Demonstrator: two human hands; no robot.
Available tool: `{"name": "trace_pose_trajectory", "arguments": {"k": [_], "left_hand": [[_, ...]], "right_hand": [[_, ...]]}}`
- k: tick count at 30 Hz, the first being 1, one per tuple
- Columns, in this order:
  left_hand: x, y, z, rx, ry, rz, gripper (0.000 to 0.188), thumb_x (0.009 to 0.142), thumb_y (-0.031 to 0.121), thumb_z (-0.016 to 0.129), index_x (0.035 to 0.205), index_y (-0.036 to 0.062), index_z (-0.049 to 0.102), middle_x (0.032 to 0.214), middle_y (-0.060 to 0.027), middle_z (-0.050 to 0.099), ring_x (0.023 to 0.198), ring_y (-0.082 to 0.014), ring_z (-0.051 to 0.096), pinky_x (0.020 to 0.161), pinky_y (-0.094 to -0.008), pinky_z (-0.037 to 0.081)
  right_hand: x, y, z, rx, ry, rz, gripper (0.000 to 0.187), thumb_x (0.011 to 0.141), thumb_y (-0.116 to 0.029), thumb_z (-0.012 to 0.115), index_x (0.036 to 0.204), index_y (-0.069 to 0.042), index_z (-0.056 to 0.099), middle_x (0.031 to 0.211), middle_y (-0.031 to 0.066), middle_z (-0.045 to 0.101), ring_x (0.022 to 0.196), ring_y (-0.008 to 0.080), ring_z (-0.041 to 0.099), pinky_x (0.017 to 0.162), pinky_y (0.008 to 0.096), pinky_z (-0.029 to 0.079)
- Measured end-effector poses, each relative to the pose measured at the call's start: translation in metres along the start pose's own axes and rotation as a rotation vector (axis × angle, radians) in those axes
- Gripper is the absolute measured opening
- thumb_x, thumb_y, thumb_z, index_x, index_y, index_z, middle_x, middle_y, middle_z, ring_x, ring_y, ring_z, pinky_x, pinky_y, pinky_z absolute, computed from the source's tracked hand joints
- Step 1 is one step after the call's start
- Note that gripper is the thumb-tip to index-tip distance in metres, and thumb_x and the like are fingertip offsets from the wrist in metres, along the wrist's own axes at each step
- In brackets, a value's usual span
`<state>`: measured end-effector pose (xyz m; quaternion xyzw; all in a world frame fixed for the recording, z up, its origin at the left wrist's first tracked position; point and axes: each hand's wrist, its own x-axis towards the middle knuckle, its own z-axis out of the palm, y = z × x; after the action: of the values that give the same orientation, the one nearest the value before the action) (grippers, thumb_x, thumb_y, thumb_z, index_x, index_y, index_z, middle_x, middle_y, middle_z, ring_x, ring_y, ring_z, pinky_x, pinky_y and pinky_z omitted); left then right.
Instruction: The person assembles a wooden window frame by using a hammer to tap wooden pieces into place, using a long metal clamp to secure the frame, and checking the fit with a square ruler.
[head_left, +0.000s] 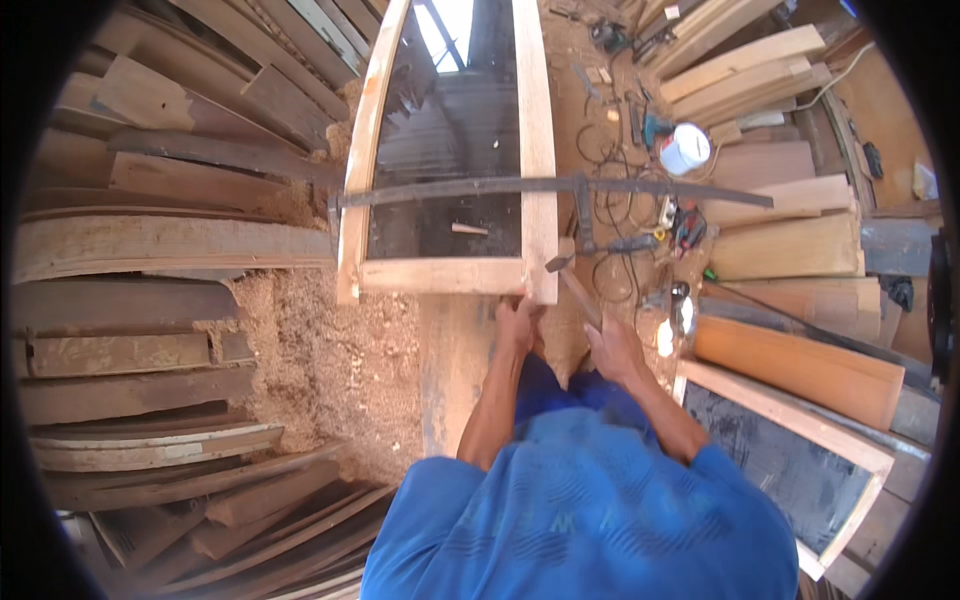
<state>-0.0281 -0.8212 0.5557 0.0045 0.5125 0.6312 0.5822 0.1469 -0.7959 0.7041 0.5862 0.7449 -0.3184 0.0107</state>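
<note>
A pale wooden frame (540,150) with a dark glass panel (440,130) lies ahead of me. A long metal bar clamp (440,190) spans it from side to side. My right hand (618,350) grips a hammer (582,298) by its wooden handle; the hammer head is beside the frame's near right corner. At the end face of that corner, my left hand (516,325) is closed with its fingertips up against the wood. Whatever those fingers pinch is too small to make out. A small wooden wedge (468,230) rests on the glass.
Stacked boards (140,300) line the left, with wood shavings (330,360) beside them. To the right are cables and tools (640,240), a white bucket (685,148), a metal hand plane (680,305) and more planks (790,245). Another glazed frame (790,460) lies at the lower right.
</note>
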Motion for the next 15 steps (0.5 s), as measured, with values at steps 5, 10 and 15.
{"name": "trace_pose_trajectory", "arguments": {"k": [5, 10, 15], "left_hand": [[-0.009, -0.003, -0.015, -0.055, -0.025, 0.038, 0.025, 0.097, 0.006, 0.060, 0.120, -0.0033, 0.056, 0.111, -0.0128, 0.064, 0.098, -0.0236, 0.067, 0.091, -0.0393, 0.058], [0.004, -0.002, -0.016, 0.059, -0.044, 0.004, 0.028, 0.097, 0.006, 0.060, 0.122, -0.0049, 0.054, 0.112, -0.0139, 0.064, 0.098, -0.0248, 0.067, 0.094, -0.0402, 0.056], [-0.010, -0.008, -0.009, -0.040, -0.045, 0.022, 0.025, 0.097, 0.007, 0.061, 0.119, -0.0028, 0.055, 0.112, -0.0130, 0.063, 0.097, -0.0246, 0.067, 0.092, -0.0400, 0.056]], "right_hand": [[-0.020, -0.004, 0.009, 0.188, 0.400, -0.537, 0.037, 0.094, -0.027, 0.063, 0.111, 0.005, 0.054, 0.077, 0.0297, 0.065, 0.075, 0.0495, 0.065, 0.063, 0.0562, 0.049], [0.005, -0.005, 0.006, 0.065, 0.136, -0.123, 0.033, 0.093, -0.026, 0.063, 0.109, 0.003, 0.056, 0.080, 0.0301, 0.064, 0.074, 0.0477, 0.065, 0.062, 0.0561, 0.049], [-0.014, 0.013, 0.020, 0.278, 0.280, -0.367, 0.029, 0.094, -0.027, 0.063, 0.100, 0.001, 0.056, 0.084, 0.0300, 0.065, 0.075, 0.0475, 0.066, 0.062, 0.0566, 0.049]]}}
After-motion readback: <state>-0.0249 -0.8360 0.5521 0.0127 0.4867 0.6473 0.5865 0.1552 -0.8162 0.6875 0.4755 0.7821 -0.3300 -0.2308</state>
